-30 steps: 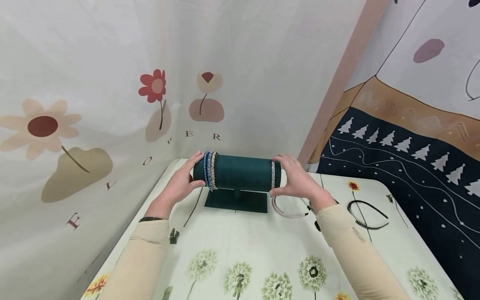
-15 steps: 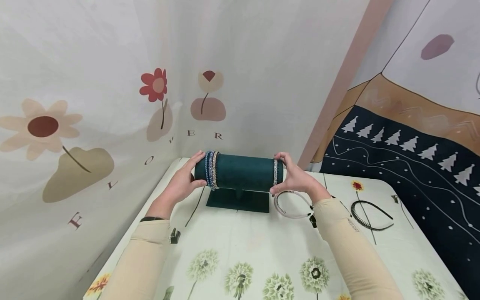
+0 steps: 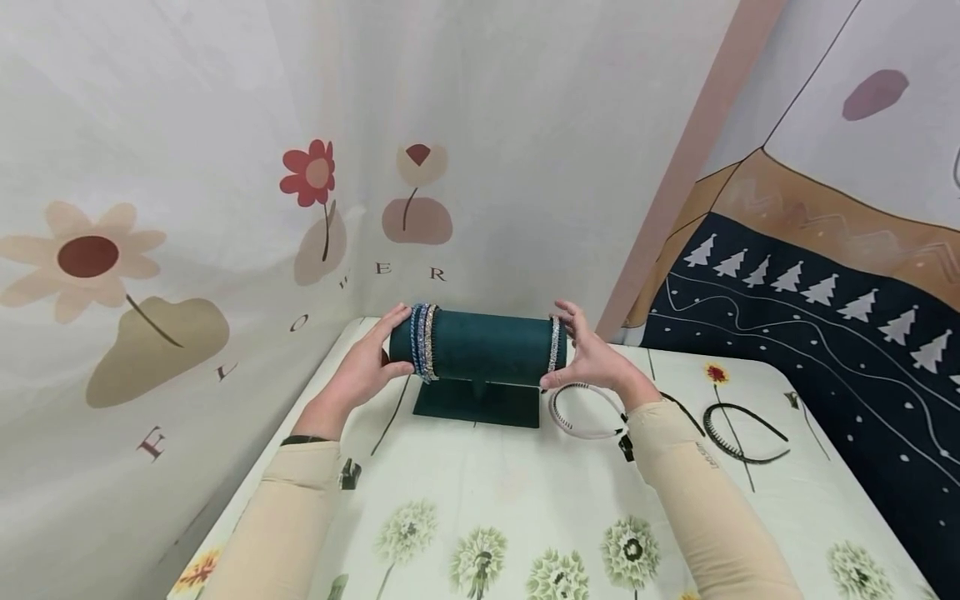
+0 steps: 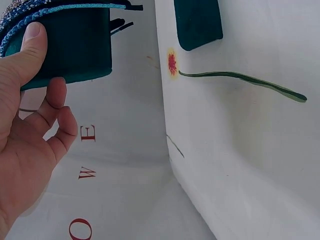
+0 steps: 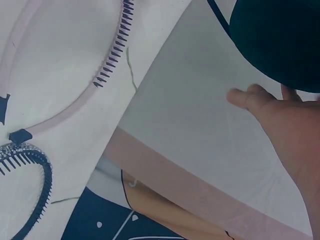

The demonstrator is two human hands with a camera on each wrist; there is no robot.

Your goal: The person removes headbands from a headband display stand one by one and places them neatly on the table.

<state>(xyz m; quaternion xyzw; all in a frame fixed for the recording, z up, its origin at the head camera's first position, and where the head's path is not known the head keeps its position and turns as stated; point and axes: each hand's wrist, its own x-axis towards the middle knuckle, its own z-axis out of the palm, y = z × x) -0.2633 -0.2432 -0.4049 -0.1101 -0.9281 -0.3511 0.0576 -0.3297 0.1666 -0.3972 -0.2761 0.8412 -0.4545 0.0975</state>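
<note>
A dark green velvet roll stand [image 3: 491, 346] stands at the back of the table. Several headbands [image 3: 424, 342], blue and glittery beige, sit round its left end. My left hand [image 3: 363, 367] grips that end; in the left wrist view the thumb [image 4: 34, 37] lies on the roll beside a blue braided headband [image 4: 65, 9]. A silver rhinestone headband [image 3: 554, 346] sits round the right end. My right hand [image 3: 596, 358] holds it, thumb at its lower tip and a fingertip at its top, another finger raised. In the right wrist view the roll [image 5: 280, 45] hides some fingertips.
A pale pink toothed headband [image 3: 585, 433] lies right of the stand's base. A black toothed headband [image 3: 738, 454] lies farther right. Another dark headband is partly under my right forearm. A small black object [image 3: 350, 474] lies by my left sleeve. Printed curtains [image 3: 517, 167] hang behind the table.
The silver headband has shifted slightly to the right on the roll. My right hand's upper fingers have lifted a little. The view has turned slightly; my left hand keeps its grip.
</note>
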